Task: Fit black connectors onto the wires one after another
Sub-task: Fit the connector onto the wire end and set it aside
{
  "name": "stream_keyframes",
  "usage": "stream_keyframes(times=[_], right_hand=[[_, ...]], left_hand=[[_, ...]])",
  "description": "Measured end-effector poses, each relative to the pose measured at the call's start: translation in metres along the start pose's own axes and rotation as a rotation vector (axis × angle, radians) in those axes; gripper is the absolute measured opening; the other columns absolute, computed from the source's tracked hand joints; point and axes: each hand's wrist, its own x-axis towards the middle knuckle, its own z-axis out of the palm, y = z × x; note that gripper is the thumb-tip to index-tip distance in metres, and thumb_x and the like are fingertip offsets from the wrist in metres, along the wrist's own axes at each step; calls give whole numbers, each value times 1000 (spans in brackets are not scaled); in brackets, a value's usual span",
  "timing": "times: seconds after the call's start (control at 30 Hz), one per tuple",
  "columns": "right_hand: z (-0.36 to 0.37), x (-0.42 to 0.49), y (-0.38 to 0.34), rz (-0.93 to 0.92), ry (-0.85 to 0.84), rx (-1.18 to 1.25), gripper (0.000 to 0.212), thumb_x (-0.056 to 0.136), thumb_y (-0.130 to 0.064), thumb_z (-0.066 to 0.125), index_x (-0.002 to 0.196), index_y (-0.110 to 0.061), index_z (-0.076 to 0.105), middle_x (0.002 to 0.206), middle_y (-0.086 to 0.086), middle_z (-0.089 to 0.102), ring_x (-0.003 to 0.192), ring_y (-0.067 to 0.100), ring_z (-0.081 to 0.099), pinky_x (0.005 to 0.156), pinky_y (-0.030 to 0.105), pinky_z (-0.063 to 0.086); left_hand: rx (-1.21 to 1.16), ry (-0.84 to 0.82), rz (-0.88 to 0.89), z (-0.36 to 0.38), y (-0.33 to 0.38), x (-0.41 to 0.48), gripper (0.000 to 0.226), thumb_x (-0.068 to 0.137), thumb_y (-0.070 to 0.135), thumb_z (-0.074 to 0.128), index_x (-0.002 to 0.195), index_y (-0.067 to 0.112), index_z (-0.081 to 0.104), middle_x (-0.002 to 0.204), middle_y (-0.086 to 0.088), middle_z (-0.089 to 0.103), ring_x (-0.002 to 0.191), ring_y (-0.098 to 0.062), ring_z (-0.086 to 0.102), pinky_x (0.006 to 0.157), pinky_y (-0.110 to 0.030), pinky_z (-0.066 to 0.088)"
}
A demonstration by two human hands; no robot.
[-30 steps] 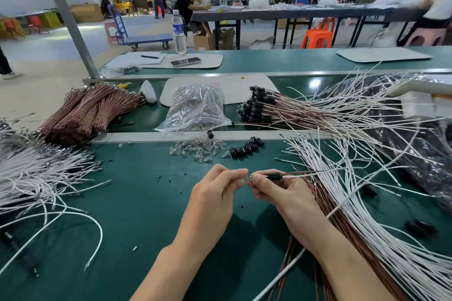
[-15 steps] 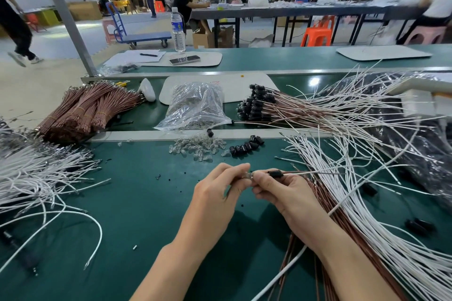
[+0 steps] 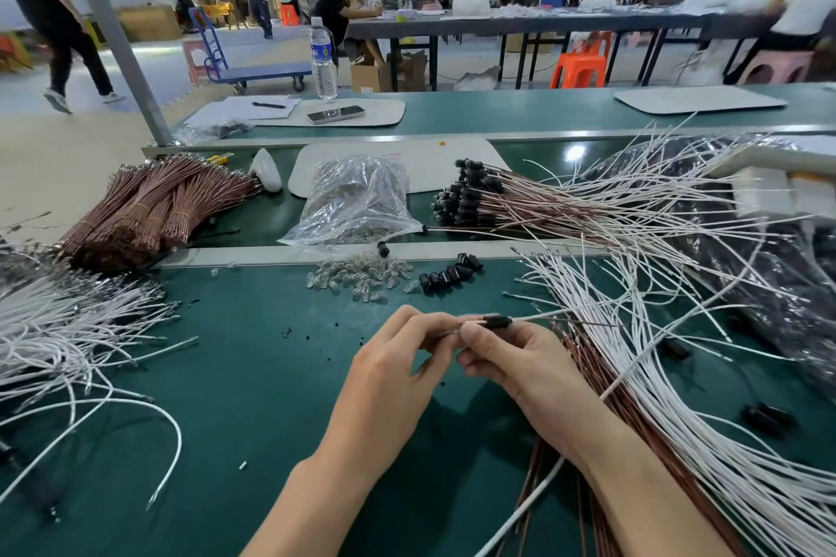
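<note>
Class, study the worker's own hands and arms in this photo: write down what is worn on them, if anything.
Both are bare. The left hand and right hand wear no gloves, and no ring shows on the fingers in view. Neither wrist carries a watch or band. The forearms are uncovered too: no sleeve reaches into the picture.

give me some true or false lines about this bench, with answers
1. The left hand and right hand both pinch a wire carrying a black connector. True.
2. The loose black connectors lie left of the clear parts. False: they lie to the right.
3. The water bottle lies on its side. False: it stands upright.
4. The clear bag lies beyond the clear parts. True.
</note>
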Motion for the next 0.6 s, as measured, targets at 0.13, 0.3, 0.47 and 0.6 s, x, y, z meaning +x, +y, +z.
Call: stream_keyframes(times=[0.13, 0.3, 0.47, 0.6], right_hand=[[0, 0, -5, 23, 116, 177, 39, 72, -45, 79, 98, -15, 80, 95, 14, 76, 72, 15, 71, 62, 22, 57], [-1, -2, -7, 43, 134, 203, 29, 85, -34, 65, 97, -12, 81, 94, 14, 76, 73, 14, 71, 63, 22, 57], [-2, -3, -6, 35, 88, 196, 30, 85, -33, 66, 104, -13, 80, 97, 13, 76, 76, 13, 71, 66, 22, 57], [-2, -3, -6, 23, 59, 169, 34, 82, -40, 71, 103, -15, 80, 98, 12, 76, 79, 13, 71, 68, 22, 57]], left_hand=[[-2, 70, -42, -5, -6, 4, 16, 92, 13, 71, 103, 24, 68, 93, 19, 60, 89, -1, 63, 80, -9, 44], [-23, 56, -68, -2, -6, 2, 14, 93, 17, 70, 102, 27, 68, 93, 20, 61, 89, -2, 63, 81, -8, 43], [-27, 56, -83, 0, -6, 1, 13, 92, 16, 71, 102, 24, 69, 92, 19, 61, 88, -2, 63, 80, -7, 43], [-31, 52, -80, 0, -4, 1, 14, 92, 15, 71, 102, 23, 69, 92, 18, 61, 90, -3, 63, 81, -7, 43]])
